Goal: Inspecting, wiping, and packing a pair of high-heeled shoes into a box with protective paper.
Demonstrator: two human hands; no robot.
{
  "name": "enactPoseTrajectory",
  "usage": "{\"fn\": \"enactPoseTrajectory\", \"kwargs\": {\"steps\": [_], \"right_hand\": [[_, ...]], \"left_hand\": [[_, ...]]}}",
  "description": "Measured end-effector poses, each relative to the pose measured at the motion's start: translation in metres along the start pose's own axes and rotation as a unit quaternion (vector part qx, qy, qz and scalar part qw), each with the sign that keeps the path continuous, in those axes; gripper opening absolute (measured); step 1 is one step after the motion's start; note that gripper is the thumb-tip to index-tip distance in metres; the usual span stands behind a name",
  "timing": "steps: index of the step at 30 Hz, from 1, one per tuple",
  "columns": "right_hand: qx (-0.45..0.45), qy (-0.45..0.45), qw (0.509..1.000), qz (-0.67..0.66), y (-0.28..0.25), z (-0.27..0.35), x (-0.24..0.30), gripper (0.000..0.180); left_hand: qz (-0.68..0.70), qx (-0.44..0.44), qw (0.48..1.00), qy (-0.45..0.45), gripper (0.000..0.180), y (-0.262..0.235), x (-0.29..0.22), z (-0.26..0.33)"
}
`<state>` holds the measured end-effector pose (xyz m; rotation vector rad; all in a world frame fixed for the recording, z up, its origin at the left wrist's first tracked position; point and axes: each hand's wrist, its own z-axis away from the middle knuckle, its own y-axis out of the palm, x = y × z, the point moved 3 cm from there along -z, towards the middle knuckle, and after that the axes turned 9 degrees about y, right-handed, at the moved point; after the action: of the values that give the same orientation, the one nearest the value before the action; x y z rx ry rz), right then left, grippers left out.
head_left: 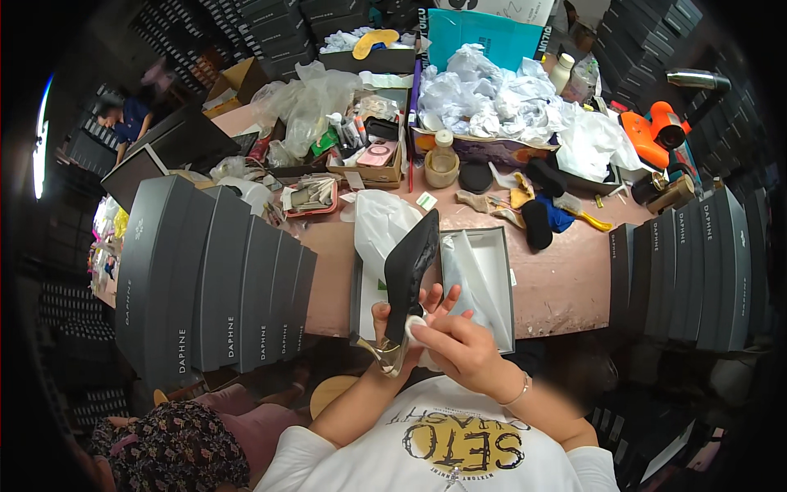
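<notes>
A black pointed high-heeled shoe (405, 266) with a shiny gold heel (385, 354) stands toe up in front of me. My left hand (435, 300) grips it from behind near the heel end, thumb on one side and fingers showing past the other. My right hand (466, 351) pinches a small white pad (416, 327) against the shoe's back part. Beneath lies an open shoe box (510, 287) with white paper (381, 225) spilling over its far left side. A pale, wrapped-looking piece (467, 275) lies in its right half; what it covers is hidden.
Dark grey shoe boxes stand in rows at left (172, 271) and right (689, 262). Beyond are a carton of crumpled paper (492, 98), a glue-coloured jar (442, 168), a yellow-handled brush (590, 215) and an orange tool (648, 143). Another person (172, 443) is at lower left.
</notes>
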<state>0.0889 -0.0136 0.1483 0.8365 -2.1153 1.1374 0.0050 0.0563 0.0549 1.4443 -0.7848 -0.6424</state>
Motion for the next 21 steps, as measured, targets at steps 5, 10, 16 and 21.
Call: {"fn": "enactPoseTrajectory", "kwargs": {"steps": [5, 10, 16, 21], "right_hand": [[0.054, 0.031, 0.998, 0.008, 0.021, 0.025, -0.002, 0.035], [0.024, 0.009, 0.999, -0.019, 0.017, 0.016, -0.004, 0.037], [0.033, 0.020, 0.997, -0.065, 0.020, 0.030, 0.000, 0.035], [0.005, 0.028, 0.999, -0.041, 0.017, 0.015, -0.014, 0.040]], "left_hand": [[-0.070, -0.085, 0.994, 0.010, 0.046, -0.003, 0.004, 0.007], [-0.033, -0.060, 0.998, 0.012, 0.047, -0.006, 0.009, 0.008], [-0.081, -0.107, 0.991, 0.022, 0.042, 0.003, 0.008, 0.000], [-0.064, -0.123, 0.989, 0.046, 0.044, 0.009, 0.011, -0.001]]}}
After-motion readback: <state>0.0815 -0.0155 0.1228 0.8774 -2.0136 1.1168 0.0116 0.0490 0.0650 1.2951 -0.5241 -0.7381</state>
